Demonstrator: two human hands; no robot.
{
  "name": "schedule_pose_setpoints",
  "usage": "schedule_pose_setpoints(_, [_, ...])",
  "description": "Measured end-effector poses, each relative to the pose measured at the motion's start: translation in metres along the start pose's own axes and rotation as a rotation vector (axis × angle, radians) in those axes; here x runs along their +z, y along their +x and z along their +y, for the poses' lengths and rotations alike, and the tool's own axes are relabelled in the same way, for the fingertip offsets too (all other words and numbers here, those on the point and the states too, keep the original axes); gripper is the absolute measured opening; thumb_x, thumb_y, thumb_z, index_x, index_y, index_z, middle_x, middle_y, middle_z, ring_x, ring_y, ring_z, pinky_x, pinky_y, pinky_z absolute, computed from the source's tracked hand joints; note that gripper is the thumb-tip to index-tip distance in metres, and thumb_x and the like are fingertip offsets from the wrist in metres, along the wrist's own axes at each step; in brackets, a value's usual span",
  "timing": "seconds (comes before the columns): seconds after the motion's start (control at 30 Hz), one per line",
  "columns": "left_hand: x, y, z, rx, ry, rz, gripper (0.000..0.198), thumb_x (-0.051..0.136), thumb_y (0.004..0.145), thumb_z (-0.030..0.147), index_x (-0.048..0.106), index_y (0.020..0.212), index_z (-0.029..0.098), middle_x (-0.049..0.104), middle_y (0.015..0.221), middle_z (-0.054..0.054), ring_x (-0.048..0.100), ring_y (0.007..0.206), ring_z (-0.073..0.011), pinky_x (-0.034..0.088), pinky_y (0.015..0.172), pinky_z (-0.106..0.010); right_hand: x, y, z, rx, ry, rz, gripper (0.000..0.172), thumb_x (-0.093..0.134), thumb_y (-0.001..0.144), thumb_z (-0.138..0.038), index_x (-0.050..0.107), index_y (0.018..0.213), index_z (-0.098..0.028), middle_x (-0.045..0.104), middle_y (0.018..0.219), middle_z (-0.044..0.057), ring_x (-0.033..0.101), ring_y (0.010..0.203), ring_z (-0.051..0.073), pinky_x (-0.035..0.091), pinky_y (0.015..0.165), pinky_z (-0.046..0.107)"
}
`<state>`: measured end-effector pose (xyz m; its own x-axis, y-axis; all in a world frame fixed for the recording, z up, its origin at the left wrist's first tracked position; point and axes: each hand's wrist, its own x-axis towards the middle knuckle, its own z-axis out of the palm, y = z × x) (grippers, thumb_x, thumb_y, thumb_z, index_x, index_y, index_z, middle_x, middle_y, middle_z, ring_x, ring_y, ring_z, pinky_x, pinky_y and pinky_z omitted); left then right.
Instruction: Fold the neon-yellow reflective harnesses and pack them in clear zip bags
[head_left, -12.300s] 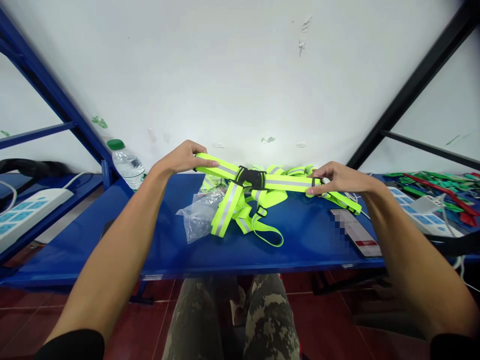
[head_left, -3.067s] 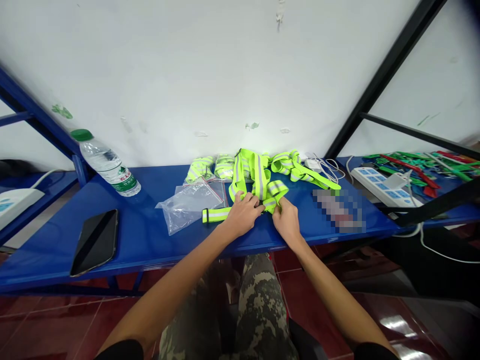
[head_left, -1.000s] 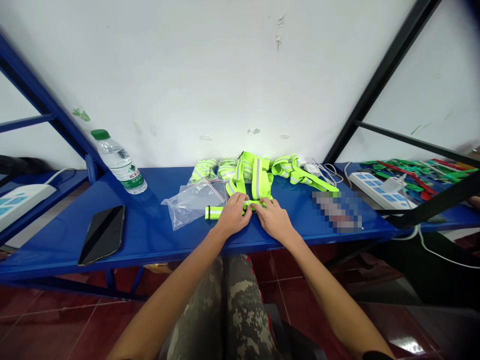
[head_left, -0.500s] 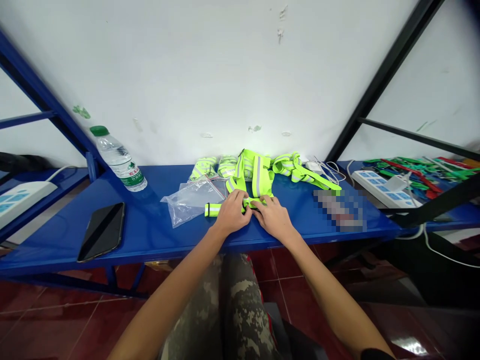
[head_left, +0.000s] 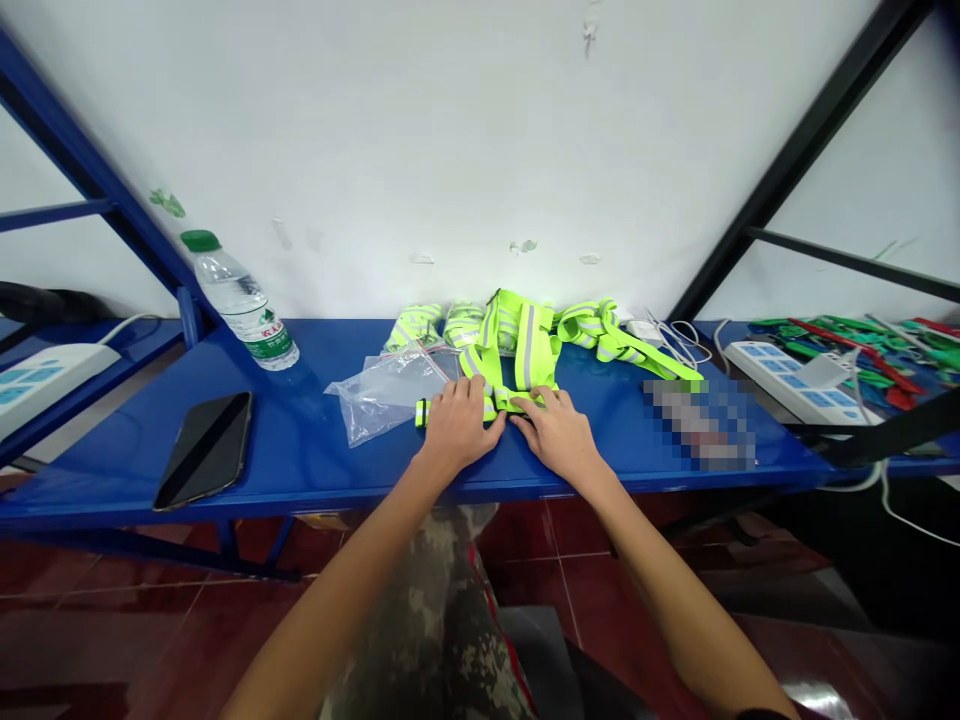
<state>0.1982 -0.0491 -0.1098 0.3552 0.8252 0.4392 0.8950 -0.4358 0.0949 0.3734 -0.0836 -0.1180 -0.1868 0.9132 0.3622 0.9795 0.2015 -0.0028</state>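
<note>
A neon yellow reflective strap vest [head_left: 526, 349] lies partly folded on the blue shelf table [head_left: 315, 470]. My left hand [head_left: 456, 424] rests flat on its near band, and a short end of the band sticks out to the left of the hand. Beside it, my right hand [head_left: 559, 432] lies with fingers stretched out, the tips pressing the same band. Neither hand is lifting anything. A clear plastic bag [head_left: 382, 388] lies just left of the vest, close to my left hand.
More folded reflective straps [head_left: 417, 325] [head_left: 604, 332] sit against the wall. At the left are a water bottle [head_left: 244, 305], a black phone [head_left: 204, 450] and a power strip [head_left: 45, 368]. Right: a blurred flat object [head_left: 701, 420], another power strip [head_left: 787, 373], white cables, green and red pieces [head_left: 862, 338].
Earlier I held the strap stretched out above the table. It now lies folded, and over the last second both hands went from pinching the band to pressing flat on it.
</note>
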Motion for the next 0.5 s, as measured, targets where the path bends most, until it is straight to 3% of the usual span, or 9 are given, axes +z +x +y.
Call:
schedule_pose_setpoints(0.1, [-0.014, 0.003, -0.01, -0.02, 0.032, -0.122, 0.06, 0.058, 0.084, 0.055, 0.045, 0.122, 0.011, 0.064, 0.108, -0.023, 0.06, 0.103, -0.0403, 0.047, 0.083, -0.049, -0.001, 0.0, -0.001, 0.002, 0.002, -0.002, 0.039, 0.037, 0.1, -0.046, 0.06, 0.128, -0.033, 0.057, 0.125, 0.01, 0.048, 0.108, 0.028, 0.049, 0.07, 0.03])
schedule_pose_setpoints(0.23, [-0.036, 0.015, -0.028, 0.076, 0.027, -0.312, 0.064, 0.073, 0.072, 0.041, 0.044, 0.123, 0.014, 0.068, 0.1, -0.022, 0.063, 0.103, -0.0414, 0.045, 0.089, -0.053, -0.002, 0.0, -0.002, 0.01, 0.01, -0.002, 0.037, 0.039, 0.1, -0.045, 0.061, 0.127, -0.033, 0.057, 0.125, 0.01, 0.048, 0.109, 0.027, 0.049, 0.073, 0.031])
schedule_pose_setpoints(0.33, [-0.047, 0.025, -0.04, 0.072, 0.043, -0.436, 0.066, 0.076, 0.063, 0.031, 0.048, 0.12, 0.015, 0.07, 0.091, -0.017, 0.066, 0.095, -0.0403, 0.041, 0.093, -0.059, -0.002, -0.001, -0.002, 0.008, 0.017, 0.004, 0.037, 0.038, 0.1, -0.045, 0.061, 0.127, -0.032, 0.057, 0.126, 0.01, 0.048, 0.11, 0.027, 0.049, 0.074, 0.031])
schedule_pose_setpoints(0.5, [-0.057, 0.025, -0.058, 0.05, 0.125, -0.53, 0.04, 0.071, 0.059, 0.022, 0.061, 0.098, 0.018, 0.07, 0.088, -0.014, 0.066, 0.091, -0.0367, 0.045, 0.09, -0.054, 0.0, -0.001, 0.0, 0.001, 0.038, 0.019, 0.037, 0.039, 0.1, -0.045, 0.063, 0.126, -0.032, 0.057, 0.126, 0.009, 0.048, 0.11, 0.026, 0.049, 0.073, 0.03])
